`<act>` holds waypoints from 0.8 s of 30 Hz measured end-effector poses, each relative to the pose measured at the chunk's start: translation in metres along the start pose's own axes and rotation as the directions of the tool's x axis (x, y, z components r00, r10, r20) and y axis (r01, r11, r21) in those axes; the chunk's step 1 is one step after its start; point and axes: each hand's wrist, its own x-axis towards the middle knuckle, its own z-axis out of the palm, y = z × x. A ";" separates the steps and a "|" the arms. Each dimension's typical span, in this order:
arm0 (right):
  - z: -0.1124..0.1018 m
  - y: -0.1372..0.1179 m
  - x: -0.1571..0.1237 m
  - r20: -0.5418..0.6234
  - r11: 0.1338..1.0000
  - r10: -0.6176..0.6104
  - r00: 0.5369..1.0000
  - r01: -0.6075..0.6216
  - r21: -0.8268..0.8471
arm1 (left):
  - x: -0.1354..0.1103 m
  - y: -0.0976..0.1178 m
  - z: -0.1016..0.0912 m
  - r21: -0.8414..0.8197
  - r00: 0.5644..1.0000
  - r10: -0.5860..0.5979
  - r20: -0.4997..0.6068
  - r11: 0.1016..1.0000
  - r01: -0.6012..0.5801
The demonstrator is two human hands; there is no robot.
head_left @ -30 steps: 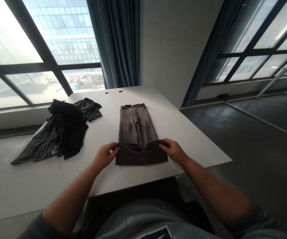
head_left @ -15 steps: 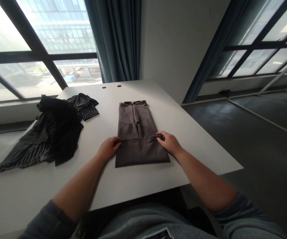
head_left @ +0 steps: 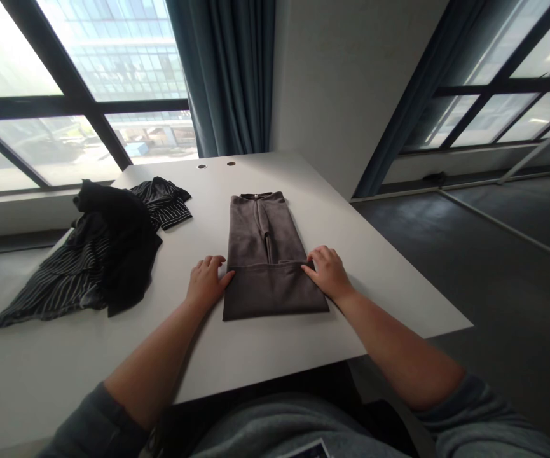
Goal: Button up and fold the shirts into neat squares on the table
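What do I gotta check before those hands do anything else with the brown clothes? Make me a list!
1. Folded brown garment fully on the white table: ok.
2. Near flap lying down over the garment: ok.
3. Flap's far edge even: not ok, a small step shows right of the middle.
4. Left hand clear of the cloth: not ok, its thumb is at the left edge.
5. Right hand pinching the flap: cannot tell.
6. Black garment apart from the brown one: ok.
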 end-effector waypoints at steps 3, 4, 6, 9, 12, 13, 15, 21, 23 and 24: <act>0.001 0.001 -0.002 -0.008 1.000 0.015 1.000 -0.015 0.003 | -0.002 -0.001 -0.002 -0.035 1.000 -0.029 0.012 0.999 0.029; 0.002 0.003 -0.002 0.000 1.000 0.028 1.000 -0.028 0.004 | -0.002 -0.002 -0.002 -0.046 0.999 -0.034 0.019 0.998 0.035; 0.007 0.007 -0.002 0.028 0.998 0.057 0.998 -0.056 -0.012 | -0.003 -0.003 0.000 -0.057 0.999 -0.035 0.033 0.998 0.037; 0.015 0.016 0.000 0.084 0.997 0.075 0.994 -0.074 -0.023 | -0.002 -0.008 0.005 -0.063 0.999 -0.018 0.045 0.998 0.021; 0.022 0.029 0.011 0.133 0.999 0.039 0.990 -0.043 0.028 | 0.006 -0.016 0.011 -0.077 0.998 0.026 0.054 0.997 -0.022; 0.025 0.034 0.016 0.148 0.999 0.028 0.989 -0.033 0.037 | 0.010 -0.020 0.013 -0.085 0.998 0.030 0.048 0.996 -0.026; 0.030 0.046 0.032 0.185 0.999 0.028 0.982 -0.032 0.019 | 0.022 -0.027 0.016 -0.095 1.000 0.004 0.018 0.995 -0.002; 0.057 0.073 0.099 0.248 0.994 0.102 0.963 -0.092 -0.052 | 0.086 -0.041 0.028 0.003 0.996 -0.085 -0.012 0.996 0.085; 0.068 0.077 0.122 0.245 0.996 0.091 0.965 -0.086 -0.032 | 0.112 -0.043 0.034 0.017 0.997 -0.082 0.000 0.997 0.082; 0.073 0.079 0.133 0.241 0.996 0.086 0.967 -0.084 -0.019 | 0.126 -0.044 0.037 0.015 0.997 -0.082 0.007 0.997 0.082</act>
